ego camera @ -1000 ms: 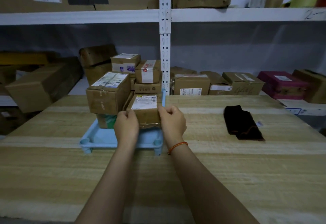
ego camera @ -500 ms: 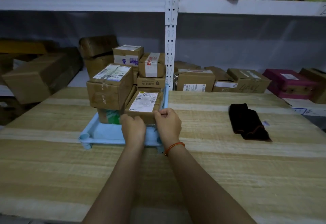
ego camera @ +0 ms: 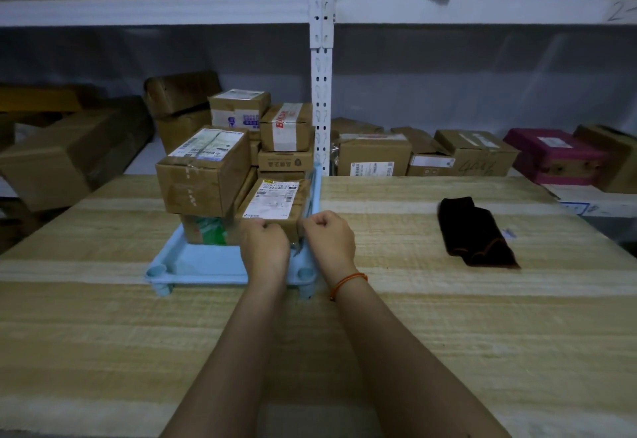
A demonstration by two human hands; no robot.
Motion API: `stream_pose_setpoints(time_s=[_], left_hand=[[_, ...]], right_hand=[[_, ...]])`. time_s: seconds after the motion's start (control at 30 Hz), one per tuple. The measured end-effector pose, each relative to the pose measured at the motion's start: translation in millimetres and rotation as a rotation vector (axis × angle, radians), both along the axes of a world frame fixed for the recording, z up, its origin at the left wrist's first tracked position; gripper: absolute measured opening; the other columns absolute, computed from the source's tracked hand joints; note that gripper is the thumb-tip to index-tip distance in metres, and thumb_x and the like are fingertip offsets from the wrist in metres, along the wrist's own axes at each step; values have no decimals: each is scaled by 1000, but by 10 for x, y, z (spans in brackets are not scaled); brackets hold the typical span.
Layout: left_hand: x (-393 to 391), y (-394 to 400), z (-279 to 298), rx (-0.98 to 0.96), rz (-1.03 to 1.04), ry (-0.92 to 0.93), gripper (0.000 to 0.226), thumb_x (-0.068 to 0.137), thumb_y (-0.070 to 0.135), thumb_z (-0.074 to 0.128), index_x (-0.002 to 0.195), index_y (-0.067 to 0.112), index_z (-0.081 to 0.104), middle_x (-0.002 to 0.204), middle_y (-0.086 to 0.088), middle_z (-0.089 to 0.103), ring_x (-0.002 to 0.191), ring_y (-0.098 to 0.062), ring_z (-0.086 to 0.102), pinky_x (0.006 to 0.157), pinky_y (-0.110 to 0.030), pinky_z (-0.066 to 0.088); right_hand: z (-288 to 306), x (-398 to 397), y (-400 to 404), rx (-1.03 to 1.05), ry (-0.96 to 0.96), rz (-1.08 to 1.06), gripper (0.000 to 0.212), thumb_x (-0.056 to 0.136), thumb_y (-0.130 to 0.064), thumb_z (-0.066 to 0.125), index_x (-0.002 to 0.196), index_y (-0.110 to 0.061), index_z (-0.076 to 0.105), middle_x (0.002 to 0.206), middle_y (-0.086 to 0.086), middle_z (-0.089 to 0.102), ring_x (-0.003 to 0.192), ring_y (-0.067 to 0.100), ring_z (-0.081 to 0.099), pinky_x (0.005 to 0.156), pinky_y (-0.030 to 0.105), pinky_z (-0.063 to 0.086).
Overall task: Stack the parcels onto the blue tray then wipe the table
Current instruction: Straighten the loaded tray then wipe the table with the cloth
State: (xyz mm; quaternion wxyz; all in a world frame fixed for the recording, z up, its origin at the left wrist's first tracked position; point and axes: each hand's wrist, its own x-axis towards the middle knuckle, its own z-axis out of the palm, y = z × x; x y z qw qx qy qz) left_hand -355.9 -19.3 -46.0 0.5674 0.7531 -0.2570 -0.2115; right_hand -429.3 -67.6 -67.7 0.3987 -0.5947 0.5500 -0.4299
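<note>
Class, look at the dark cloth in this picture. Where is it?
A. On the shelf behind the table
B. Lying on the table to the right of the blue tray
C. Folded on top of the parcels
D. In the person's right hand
B: the dark cloth lies flat on the wooden table, apart from the blue tray and from both hands.

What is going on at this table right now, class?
A person is settling a labelled parcel at the near right of the blue tray, with the left hand and right hand at its near edge. Several other parcels are already stacked on the tray. A dark cloth lies untouched on the wooden table to the right, so wiping is not yet begun.
</note>
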Motion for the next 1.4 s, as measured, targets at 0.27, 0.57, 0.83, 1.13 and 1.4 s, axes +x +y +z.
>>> stream_pose_setpoints(time_s=[0.27, 0.57, 0.83, 1.13, 1.4], left_hand=[[-704, -304, 236, -99, -254, -66, 19, 92, 15, 47, 109, 17, 54, 110, -3, 59, 101, -24, 55, 87, -37, 47], [-1283, -722, 217, 56, -546, -205, 33, 98, 18, 43, 130, 12, 47, 130, -5, 52, 95, -15, 44, 74, -26, 32], [-1358, -1044, 153, 168, -639, -343, 32, 97, 19, 42, 128, 13, 48, 129, -6, 52, 95, -18, 46, 72, -27, 34], [-1092, -1220, -5, 269, -694, -474, 31, 94, 19, 44, 124, 12, 50, 121, -8, 54, 102, -25, 53, 73, -30, 39], [-889, -1261, -25, 317, -665, -529, 33, 94, 20, 45, 126, 14, 50, 122, -7, 55, 106, -25, 53, 77, -31, 41]], right_hand=[[36, -768, -332, 4, 3, -204, 12, 91, -26, 55, 88, -20, 66, 94, -4, 68, 94, 19, 61, 76, 27, 44], [-90, -1835, -824, -69, 596, -434, 37, 94, -30, 49, 124, -13, 59, 127, 12, 59, 124, 32, 47, 95, 40, 41], [-322, -2182, -1248, 105, 870, -364, 80, 95, -55, 41, 155, -12, 11, 162, 18, 8, 150, 32, 5, 117, 57, 13], [-543, -2168, -1497, 285, 1008, -273, 62, 101, -52, 21, 157, -31, 8, 164, 9, 7, 150, 37, 5, 116, 63, 8], [-574, -1963, -1700, 283, 1000, -270, 59, 102, -49, 22, 157, -29, 10, 165, 8, 6, 149, 39, 6, 118, 58, 11]])
